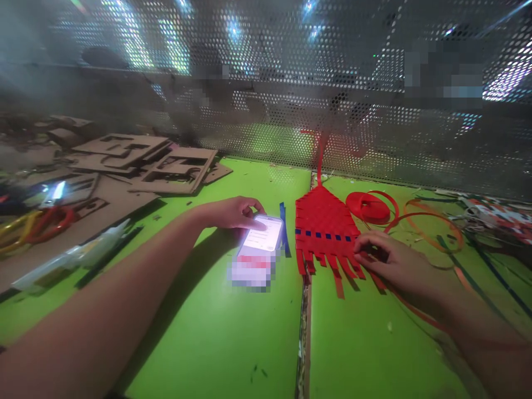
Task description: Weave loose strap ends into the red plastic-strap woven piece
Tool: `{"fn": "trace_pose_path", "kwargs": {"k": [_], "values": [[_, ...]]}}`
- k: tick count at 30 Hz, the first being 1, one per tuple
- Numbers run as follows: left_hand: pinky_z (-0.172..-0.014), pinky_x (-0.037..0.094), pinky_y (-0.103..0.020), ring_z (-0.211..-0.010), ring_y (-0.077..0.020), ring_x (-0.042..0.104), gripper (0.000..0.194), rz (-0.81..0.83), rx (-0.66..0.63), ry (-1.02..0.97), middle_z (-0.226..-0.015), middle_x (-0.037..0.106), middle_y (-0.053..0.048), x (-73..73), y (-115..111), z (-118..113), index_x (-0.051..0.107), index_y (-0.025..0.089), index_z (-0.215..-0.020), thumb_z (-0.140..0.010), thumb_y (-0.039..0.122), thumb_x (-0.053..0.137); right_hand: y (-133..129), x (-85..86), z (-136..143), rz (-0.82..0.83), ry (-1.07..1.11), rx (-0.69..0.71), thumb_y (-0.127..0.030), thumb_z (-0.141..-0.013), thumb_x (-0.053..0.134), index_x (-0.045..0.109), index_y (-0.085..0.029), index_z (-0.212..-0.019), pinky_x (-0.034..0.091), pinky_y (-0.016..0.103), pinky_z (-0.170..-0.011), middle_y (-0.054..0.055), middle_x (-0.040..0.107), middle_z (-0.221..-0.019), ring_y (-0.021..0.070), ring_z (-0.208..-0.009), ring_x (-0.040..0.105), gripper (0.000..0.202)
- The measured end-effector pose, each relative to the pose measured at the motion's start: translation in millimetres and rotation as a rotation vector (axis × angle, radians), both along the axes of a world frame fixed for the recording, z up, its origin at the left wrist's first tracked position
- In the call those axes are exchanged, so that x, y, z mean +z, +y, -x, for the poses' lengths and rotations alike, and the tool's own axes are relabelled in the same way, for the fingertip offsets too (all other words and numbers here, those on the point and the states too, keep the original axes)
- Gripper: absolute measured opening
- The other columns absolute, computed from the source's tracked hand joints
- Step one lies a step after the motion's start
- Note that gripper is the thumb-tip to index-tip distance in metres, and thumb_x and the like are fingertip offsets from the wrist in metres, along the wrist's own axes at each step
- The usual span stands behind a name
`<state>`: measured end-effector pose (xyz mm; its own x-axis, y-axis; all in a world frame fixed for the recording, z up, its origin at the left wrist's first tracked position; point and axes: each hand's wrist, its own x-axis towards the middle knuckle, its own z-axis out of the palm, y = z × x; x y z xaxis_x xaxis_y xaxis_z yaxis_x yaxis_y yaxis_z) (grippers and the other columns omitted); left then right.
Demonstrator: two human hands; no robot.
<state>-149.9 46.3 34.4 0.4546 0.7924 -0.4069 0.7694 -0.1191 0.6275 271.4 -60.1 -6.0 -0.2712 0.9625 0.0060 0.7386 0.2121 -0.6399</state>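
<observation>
My left hand [239,213] is closed at the upper end of a smartphone [261,241], its thumb over the lit screen. The phone's lower part is blurred by pixels. Just right of the phone lies a short blue strip [285,230]. A red woven piece [322,210], crossed by a blue dashed row, lies flat with loose strip ends at its near edge and one long strip running from its pointed far end. My right hand [380,255] has thumb and fingers pinched on its right edge, where a red strip [415,313] trails off beneath the hand.
A red strip roll [368,208] and orange loops [436,227] lie right of the woven piece. Cut cardboard sheets [178,169], scissors [54,221] and a clear plastic packet [89,249] are on the left. A perforated metal panel [266,100] borders the green table [208,327], which has a seam.
</observation>
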Motion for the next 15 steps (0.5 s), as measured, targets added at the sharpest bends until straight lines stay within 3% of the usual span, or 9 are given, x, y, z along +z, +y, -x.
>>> {"fn": "trace_pose_path", "kwargs": {"k": [3,10,15], "values": [[-0.075,0.057,-0.035,-0.08,-0.0241,0.076,0.08,-0.002,0.006,0.012,-0.102,0.079,-0.009,1.3,-0.7,-0.8,0.061,0.022,-0.139,-0.076,0.066,0.083,-2.3,2.8,3.0,-0.004,-0.007,-0.018,-0.053,-0.096,0.071,0.075,-0.028,-0.101,0.055,0.042,-0.083,0.008,0.077,-0.11,0.0287,-0.094,0.071,0.026],[-0.069,0.054,-0.033,-0.081,-0.0251,0.076,0.065,-0.003,0.012,-0.015,-0.099,0.08,-0.011,-7.5,5.7,2.2,0.063,0.022,-0.135,-0.087,0.065,0.07,-5.2,6.7,7.2,0.001,0.0,-0.049,-0.052,-0.096,0.071,0.075,-0.028,-0.099,0.054,0.039,-0.081,0.006,0.077,-0.109,0.0275,-0.094,0.072,0.024],[-0.07,0.054,-0.033,-0.08,-0.0245,0.076,0.075,-0.003,-0.004,-0.003,-0.101,0.079,-0.012,-4.6,3.5,2.5,0.061,0.02,-0.139,-0.083,0.069,0.076,-3.0,5.1,6.1,0.016,0.015,-0.026,-0.053,-0.096,0.069,0.074,-0.027,-0.1,0.054,0.038,-0.08,0.006,0.076,-0.107,0.027,-0.094,0.07,0.026]]}}
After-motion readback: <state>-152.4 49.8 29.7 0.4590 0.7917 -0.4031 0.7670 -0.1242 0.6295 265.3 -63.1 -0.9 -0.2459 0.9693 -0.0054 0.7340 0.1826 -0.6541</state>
